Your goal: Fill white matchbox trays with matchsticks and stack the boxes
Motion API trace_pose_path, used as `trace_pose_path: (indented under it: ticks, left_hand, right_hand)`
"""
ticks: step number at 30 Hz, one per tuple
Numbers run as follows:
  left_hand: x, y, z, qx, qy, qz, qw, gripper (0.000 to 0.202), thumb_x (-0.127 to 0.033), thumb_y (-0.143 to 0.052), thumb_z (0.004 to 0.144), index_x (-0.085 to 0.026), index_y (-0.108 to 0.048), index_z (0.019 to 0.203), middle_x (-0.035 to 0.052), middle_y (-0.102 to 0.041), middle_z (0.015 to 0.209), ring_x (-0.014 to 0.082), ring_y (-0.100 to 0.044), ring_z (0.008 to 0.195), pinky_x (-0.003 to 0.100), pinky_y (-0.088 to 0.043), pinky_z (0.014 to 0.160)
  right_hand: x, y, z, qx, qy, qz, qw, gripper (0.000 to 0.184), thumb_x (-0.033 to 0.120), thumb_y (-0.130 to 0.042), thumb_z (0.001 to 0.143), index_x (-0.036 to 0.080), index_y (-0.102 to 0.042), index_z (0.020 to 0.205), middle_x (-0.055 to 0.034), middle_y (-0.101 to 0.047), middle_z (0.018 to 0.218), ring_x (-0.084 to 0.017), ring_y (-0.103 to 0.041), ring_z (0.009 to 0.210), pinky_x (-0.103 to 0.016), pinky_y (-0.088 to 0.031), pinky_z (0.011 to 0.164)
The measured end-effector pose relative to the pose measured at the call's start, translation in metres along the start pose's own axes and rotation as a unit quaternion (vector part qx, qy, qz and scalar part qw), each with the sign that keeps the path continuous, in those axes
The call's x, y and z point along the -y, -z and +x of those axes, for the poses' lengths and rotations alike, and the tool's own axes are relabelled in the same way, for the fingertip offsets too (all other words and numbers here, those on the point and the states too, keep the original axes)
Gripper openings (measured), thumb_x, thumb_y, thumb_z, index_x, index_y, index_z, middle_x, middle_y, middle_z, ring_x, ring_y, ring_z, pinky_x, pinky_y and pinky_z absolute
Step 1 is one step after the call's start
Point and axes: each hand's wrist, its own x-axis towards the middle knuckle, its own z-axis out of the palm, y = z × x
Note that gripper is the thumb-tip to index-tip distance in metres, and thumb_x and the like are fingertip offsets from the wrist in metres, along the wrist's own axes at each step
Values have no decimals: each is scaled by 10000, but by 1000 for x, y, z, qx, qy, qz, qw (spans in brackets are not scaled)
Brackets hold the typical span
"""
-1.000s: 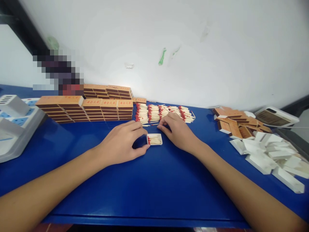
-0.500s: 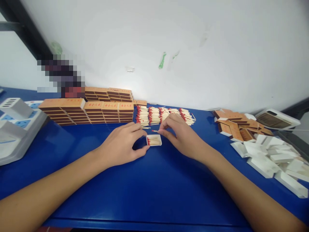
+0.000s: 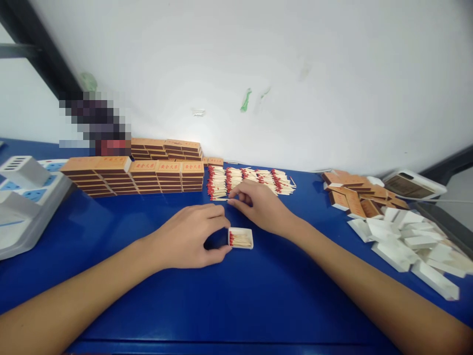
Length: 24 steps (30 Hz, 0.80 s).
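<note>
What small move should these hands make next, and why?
Probably the right hand should lift the stray match at its fingertips and lay it in the small white tray: the left hand holds that tray by one end, and bare white shows beside the matches inside.

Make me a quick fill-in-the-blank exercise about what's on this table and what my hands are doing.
1. The left hand touches the small tray at its ____ end, as pictured.
2. The right hand is by the loose matches, whose heads are coloured ____.
3. The tabletop is coloured ____.
4. The scattered white trays lie towards the person's ____ side.

Missing words: left; red; blue; right.
</note>
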Motion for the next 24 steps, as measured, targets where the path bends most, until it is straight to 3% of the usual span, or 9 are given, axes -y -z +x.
trace_pose_path:
  ticks: [6, 10, 15, 24]
  left_hand:
    - [-5, 0, 0, 16, -13, -3, 1000, 217, -372, -692, 931, -196, -749, 1045, 31, -648, 947, 197, -655, 840, 349, -520, 753]
    - [-4, 1, 0, 2, -7, 11, 1000, 217, -366, -685, 937, -195, -748, 1054, 29, -647, 941, 195, -651, 838, 342, -506, 718]
    - [4, 1, 1, -25, 27, 23, 999, 240, -382, -668, 959, -199, -742, 1096, 38, -674, 987, 198, -665, 880, 332, -507, 737]
    - [16, 1, 4, -30, 80, 6, 996, 251, -417, -680, 947, -220, -749, 1087, 14, -675, 960, 158, -636, 795, 303, -480, 680]
  right_hand:
    - [7, -12, 18, 48, -10, -49, 998, 122, 142, -658, 999, 189, -631, 890, -39, -631, 914, -176, -577, 816, -310, -415, 721]
    - [1, 6, 3, 85, -21, -69, 994, 117, 172, -612, 1028, 196, -614, 913, -53, -628, 933, -194, -589, 836, -320, -432, 730]
    - [-17, 32, -30, 58, -49, -60, 995, 132, 233, -563, 1042, 212, -593, 914, -56, -631, 934, -195, -573, 795, -325, -435, 700]
    - [-18, 43, -43, 109, -115, -31, 987, 191, 341, -520, 1042, 222, -593, 913, -72, -649, 939, -215, -578, 812, -338, -431, 702]
